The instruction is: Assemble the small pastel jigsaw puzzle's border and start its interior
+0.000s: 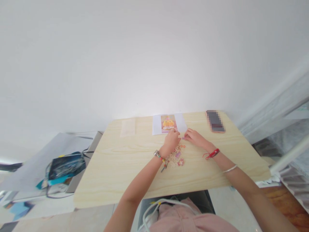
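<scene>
My left hand rests on a light wooden table, fingers curled at the near edge of a picture card showing a yellow cartoon figure. Whether it pinches anything is hidden. My right hand lies just to its right, fingers pinched on a small pink puzzle piece. Below the hands sits a cluster of joined pink puzzle pieces. A beaded bracelet is on my left wrist, a red cord and a silver bangle on my right arm.
A phone lies face up at the table's far right. A pale translucent sheet lies at the far left. Left of the table, a dark bag with cables sits on a grey board. A white wall stands behind.
</scene>
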A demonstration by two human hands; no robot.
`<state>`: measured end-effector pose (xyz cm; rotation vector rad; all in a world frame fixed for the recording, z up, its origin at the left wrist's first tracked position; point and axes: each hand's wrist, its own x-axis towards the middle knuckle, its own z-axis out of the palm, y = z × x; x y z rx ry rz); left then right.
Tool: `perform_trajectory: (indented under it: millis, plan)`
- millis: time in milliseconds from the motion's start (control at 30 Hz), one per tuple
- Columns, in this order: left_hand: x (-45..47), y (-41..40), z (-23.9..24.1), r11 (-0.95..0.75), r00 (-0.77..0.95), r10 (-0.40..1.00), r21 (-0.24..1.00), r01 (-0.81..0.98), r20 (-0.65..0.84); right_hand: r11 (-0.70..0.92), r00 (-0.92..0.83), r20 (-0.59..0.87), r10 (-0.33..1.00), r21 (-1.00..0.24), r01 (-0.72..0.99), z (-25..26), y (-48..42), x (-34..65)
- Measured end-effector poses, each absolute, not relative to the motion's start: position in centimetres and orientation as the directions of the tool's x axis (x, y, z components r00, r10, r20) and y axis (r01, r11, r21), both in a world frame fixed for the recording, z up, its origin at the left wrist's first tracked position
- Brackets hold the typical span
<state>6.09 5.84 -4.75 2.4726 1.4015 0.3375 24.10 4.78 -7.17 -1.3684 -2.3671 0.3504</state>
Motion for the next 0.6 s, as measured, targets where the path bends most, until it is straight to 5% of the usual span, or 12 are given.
perform_trajectory:
  millis: [233, 433, 600]
  plan:
    - [1.5, 2.6, -4.0, -0.448, 0.434, 0.889, 0.471, 0.760, 0.144, 0.491, -0.418, 0.262, 0.870, -0.545, 0.680, -6.9, 2.4, 23.3]
    - [0.1, -1.0, -4.8, -0.451, 0.438, 0.886, 0.499, 0.740, 0.152, 0.461, -0.372, 0.273, 0.887, -0.536, 0.707, -6.1, -0.6, 22.4]
    - [1.0, -2.9, -5.5, -0.446, 0.444, 0.889, 0.435, 0.782, 0.113, 0.578, -0.528, 0.246, 0.813, -0.451, 0.680, -5.5, -2.1, 20.7]
